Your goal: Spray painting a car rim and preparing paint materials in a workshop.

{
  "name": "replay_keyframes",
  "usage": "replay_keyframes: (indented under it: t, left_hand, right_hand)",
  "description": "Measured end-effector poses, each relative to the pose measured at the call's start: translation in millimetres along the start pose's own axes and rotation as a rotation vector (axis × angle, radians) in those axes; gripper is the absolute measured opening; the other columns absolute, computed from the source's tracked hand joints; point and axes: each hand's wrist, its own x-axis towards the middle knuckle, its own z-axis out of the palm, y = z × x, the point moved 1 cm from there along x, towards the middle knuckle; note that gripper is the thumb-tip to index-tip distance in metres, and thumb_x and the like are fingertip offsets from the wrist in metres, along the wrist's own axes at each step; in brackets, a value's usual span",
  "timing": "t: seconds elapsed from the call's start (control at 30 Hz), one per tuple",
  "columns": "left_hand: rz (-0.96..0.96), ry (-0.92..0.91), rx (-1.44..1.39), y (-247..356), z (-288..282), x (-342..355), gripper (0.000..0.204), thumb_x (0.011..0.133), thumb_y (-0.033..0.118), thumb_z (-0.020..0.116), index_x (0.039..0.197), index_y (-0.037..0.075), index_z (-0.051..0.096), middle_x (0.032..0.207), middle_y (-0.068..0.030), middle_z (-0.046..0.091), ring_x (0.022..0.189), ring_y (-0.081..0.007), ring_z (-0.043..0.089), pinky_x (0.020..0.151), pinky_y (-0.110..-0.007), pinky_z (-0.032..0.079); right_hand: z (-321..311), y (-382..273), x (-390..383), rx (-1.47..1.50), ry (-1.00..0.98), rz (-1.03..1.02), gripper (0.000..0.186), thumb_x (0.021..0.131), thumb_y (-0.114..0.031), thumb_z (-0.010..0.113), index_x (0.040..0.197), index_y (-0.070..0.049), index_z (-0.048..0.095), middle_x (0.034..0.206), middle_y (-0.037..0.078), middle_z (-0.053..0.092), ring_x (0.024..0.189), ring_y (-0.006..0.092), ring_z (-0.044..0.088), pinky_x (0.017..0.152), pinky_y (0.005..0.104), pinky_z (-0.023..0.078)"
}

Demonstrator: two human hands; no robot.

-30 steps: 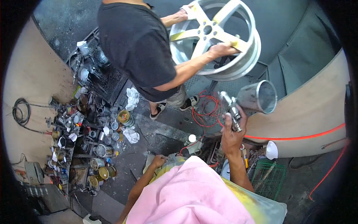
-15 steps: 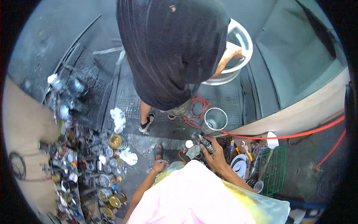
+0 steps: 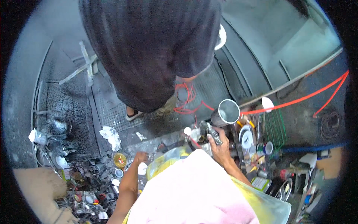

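Note:
My right hand (image 3: 220,143) grips a metal spray gun (image 3: 212,132) low at the centre right; a large cup (image 3: 225,112), grey inside, is at the gun's upper end. My left hand (image 3: 141,157) hangs low, left of the pink cloth (image 3: 188,190) over my front; its fingers are too small to tell whether they hold anything. A co-worker in a black top (image 3: 145,41) stands just ahead, back toward me, largely hiding a white wheel rim (image 3: 222,37) at their right side.
A metal stand (image 3: 88,63) is at the upper left. Cans and jars (image 3: 119,160) crowd the lower left. A red hose (image 3: 291,100) runs across the right above a green wire basket (image 3: 276,130) and assorted tools. Crumpled white paper (image 3: 110,138) lies on the floor.
The co-worker has turned away and moved closer, with the wheel now mostly behind their body. My right hand with the gun has moved lower and leftward in view.

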Motion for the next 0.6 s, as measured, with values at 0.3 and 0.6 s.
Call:
replay_keyframes:
  t: [0.3,0.6]
  left_hand:
    - [-0.612,0.029,-0.2,110,29,99,0.018,0.091,0.014,0.061,0.093,0.001,0.074,0.083,-0.0113,0.072,0.069,-0.0208,0.068,0.059,-0.04,0.056]
    - [-0.421,-0.173,0.097,228,138,171,0.026,0.095,0.023,0.065,0.102,0.001,0.077,0.084,-0.0109,0.074,0.069,-0.0205,0.071,0.062,-0.035,0.056]
  right_hand:
    - [7,18,-18,-0.065,0.031,0.022,0.036,0.094,-0.011,0.072,0.125,0.001,0.058,0.109,0.025,0.068,0.099,0.0402,0.07,0.084,0.0417,0.053]
    - [-1,56,9,0.083,-0.099,0.069,0.04,0.096,-0.019,0.073,0.129,0.002,0.061,0.12,0.024,0.067,0.11,0.037,0.069,0.092,0.0409,0.054]
